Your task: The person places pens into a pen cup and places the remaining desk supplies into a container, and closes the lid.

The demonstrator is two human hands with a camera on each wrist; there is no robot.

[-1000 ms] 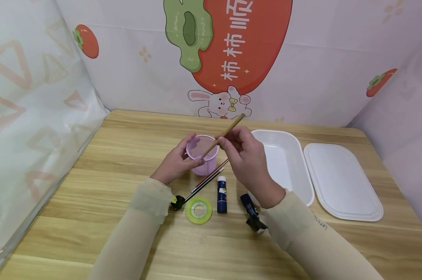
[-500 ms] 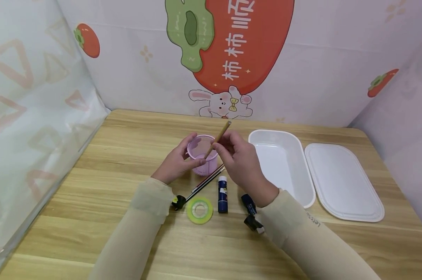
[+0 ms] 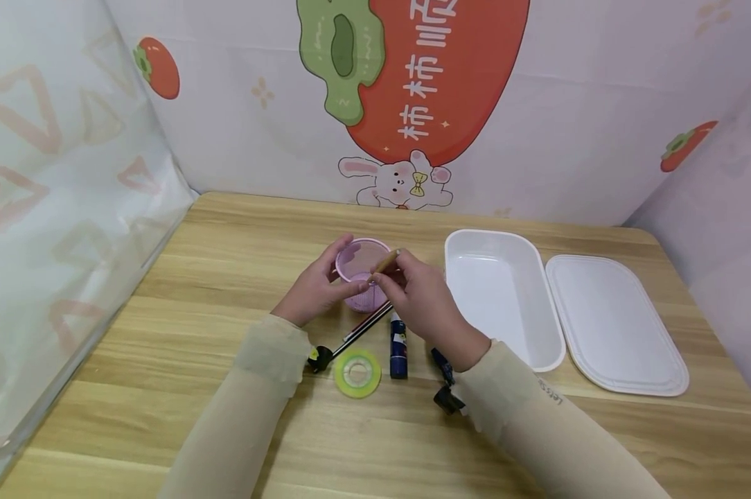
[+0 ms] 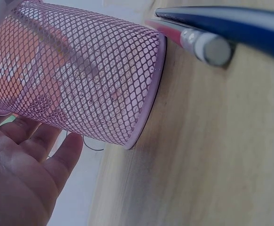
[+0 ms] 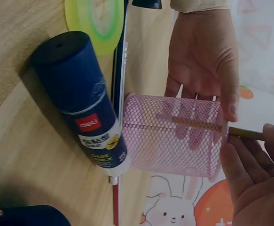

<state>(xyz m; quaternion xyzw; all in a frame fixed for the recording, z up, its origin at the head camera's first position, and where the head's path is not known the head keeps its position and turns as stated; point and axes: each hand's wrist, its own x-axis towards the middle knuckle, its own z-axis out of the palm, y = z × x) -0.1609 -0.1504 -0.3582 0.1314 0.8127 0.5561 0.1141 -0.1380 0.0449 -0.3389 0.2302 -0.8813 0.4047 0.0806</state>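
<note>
Left hand curled round the upright mesh cup; right hand pinching a pencil, lower end inside; slackened left fingers could let the cup tip

Mesh pen cup left of table centre, in from the far edge; pencil reaches into it through the mouth. Left hand at cup's left, right hand at its right. Second pencil and slim shaft lie diagonally in front. Before these: tape roll, glue stick to its right. Tray farther right; lid just beside it, toward right edge.
</note>
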